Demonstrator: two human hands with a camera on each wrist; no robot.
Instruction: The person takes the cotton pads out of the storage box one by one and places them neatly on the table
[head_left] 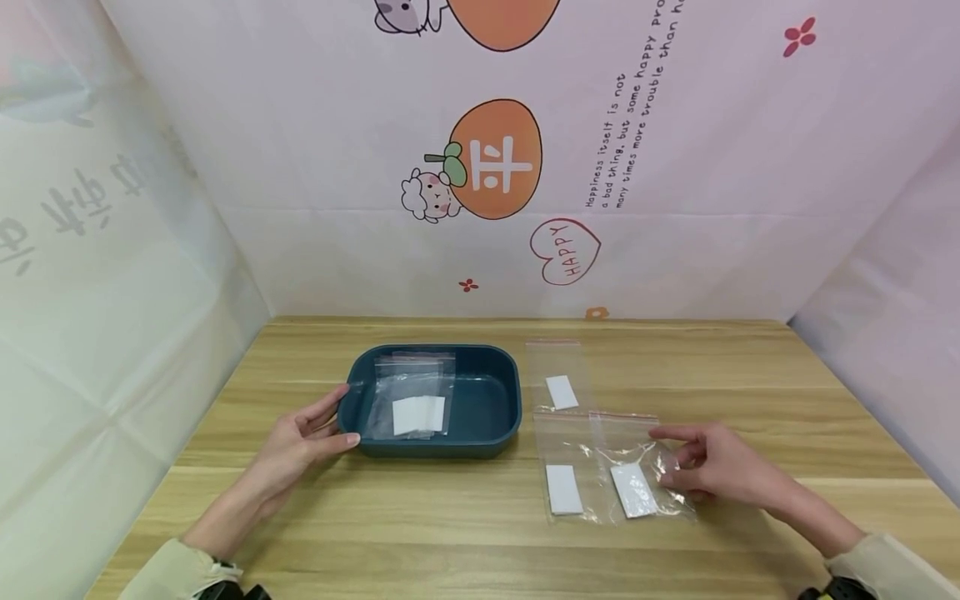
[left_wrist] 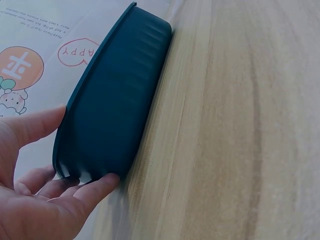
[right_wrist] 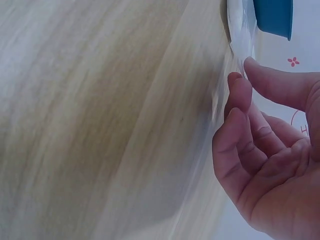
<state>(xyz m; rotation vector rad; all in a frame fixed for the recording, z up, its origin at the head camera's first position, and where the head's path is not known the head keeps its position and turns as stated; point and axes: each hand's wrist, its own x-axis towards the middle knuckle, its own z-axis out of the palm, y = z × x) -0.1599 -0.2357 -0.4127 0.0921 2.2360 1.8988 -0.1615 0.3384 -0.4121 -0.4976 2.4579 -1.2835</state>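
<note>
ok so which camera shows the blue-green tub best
The head view: it looks into the tub, showing the bags inside. The left wrist view shows its outer wall, with fingers at the near end; the right wrist view catches only a cut-off piece.

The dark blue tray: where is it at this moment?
In the head view, the tray sits on the table, left of centre, between the left hand and the loose clear bags.
</note>
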